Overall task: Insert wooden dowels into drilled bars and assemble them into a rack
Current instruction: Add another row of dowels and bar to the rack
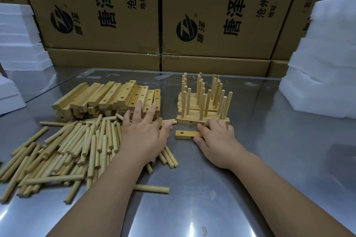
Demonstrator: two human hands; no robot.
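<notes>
A short drilled wooden bar (pixel 185 134) lies flat on the metal table, and my right hand (pixel 216 138) grips its right end. Just behind it stand several finished bars with upright dowels (pixel 204 102), stacked in rows. My left hand (pixel 144 132) hovers with fingers spread over the right edge of a big loose pile of dowels (pixel 73 150); it holds nothing that I can see. Behind that pile sits a stack of bare drilled bars (pixel 115 98). One stray dowel (pixel 152 188) lies alone near my left forearm.
The steel table (pixel 269 159) is shiny and reflective. White foam blocks stand at the right (pixel 323 63) and at the left (pixel 19 40). Large printed cardboard boxes (pixel 212 15) wall off the back edge.
</notes>
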